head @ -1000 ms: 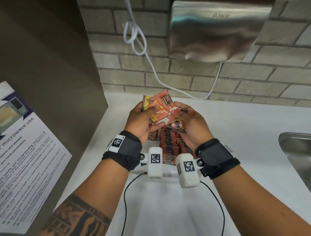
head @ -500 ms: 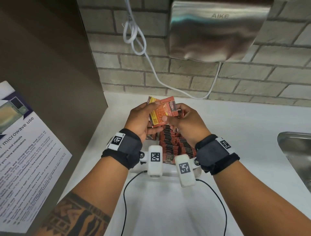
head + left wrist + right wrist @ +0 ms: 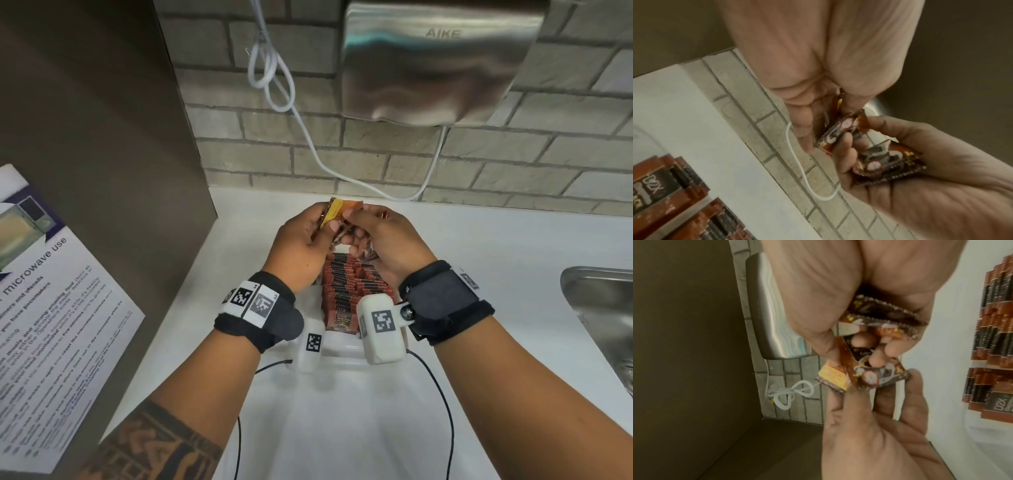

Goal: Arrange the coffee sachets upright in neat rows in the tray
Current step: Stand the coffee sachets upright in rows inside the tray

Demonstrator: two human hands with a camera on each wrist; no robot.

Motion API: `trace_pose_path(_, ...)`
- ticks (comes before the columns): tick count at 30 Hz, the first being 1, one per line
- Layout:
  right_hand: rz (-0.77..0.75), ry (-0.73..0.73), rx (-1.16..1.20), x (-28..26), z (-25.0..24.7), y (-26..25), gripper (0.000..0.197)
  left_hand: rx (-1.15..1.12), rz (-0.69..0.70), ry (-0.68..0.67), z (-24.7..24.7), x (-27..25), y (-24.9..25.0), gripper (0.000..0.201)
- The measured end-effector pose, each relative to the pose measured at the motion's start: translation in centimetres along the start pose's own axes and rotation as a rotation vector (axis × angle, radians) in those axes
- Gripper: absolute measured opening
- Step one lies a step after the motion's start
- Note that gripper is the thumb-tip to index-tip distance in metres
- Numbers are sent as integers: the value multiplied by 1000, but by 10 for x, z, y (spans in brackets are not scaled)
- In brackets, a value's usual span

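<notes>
Over the far end of the white tray (image 3: 342, 351), my left hand (image 3: 327, 224) and right hand (image 3: 358, 228) meet around a small bundle of orange-brown coffee sachets (image 3: 337, 209). The left hand (image 3: 828, 129) pinches a few sachets (image 3: 838, 129) between thumb and fingers. A second clump of sachets (image 3: 890, 316) sits in the palm of the right hand (image 3: 859, 345), whose fingertips touch the sachets (image 3: 869, 376) held by the left. Upright sachets (image 3: 349, 291) stand in close rows in the tray (image 3: 663, 186) (image 3: 992, 337), partly hidden by my wrists.
A steel hand dryer (image 3: 438, 61) hangs on the brick wall, with its white cord (image 3: 274, 78) looped down to the counter. A brown panel (image 3: 102, 137) with a microwave poster (image 3: 51, 325) borders the left. A steel sink (image 3: 603, 308) lies at the right.
The sachets, fanned out flat a second ago, are now gathered edge-on between both hands. The hands have closed in on each other above the tray's far end.
</notes>
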State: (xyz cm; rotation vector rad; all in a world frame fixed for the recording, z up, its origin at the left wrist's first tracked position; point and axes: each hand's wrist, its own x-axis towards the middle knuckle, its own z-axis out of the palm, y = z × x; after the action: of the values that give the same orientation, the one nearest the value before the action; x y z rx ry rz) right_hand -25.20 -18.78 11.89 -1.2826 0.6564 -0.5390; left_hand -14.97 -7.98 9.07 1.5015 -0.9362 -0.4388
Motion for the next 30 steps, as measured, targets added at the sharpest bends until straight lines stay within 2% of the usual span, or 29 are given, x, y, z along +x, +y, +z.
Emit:
trace_pose_path(3, -21, -18, 29, -3, 4, -3, 22, -157, -102, 16, -3, 2, 4, 21)
trace_pose_path(5, -47, -10, -14, -5, 3, -3, 11, -289, -184, 42, -8, 2, 4, 22)
trace_pose_path(8, -145, 83, -275, -2, 1, 0, 39, -438, -229, 51, -12, 0, 4, 22)
trace_pose_path(12, -250, 160, -397, 3, 2, 2, 44, -543, -249, 38, -11, 0, 4, 25)
trace_pose_path(14, -274, 144, -337, 3, 5, 3, 49, -599, -250, 36, -11, 0, 5, 26)
trace_pose_path(19, -80, 44, 172, 7, 10, 6, 53, -660, -238, 27, -10, -1, 8, 24)
trace_pose_path(22, -124, 58, 243, 7, 4, 3, 57, -683, -246, 75, -13, 1, 5, 27)
trace_pose_path(25, -125, -10, 387, 7, -9, -1, 54, -732, -267, 133, -17, 3, 1, 29)
trace_pose_path(26, -122, -10, 390, 7, -11, -2, 48, -761, -274, 148, -18, 3, 1, 28)
trace_pose_path(28, -126, 26, 236, 5, -8, -1, 35, -793, -278, 146, -16, 4, 3, 27)
trace_pose_path(30, -126, 12, 58, 3, 2, 3, 36, -781, -256, 105, -11, 5, 4, 27)
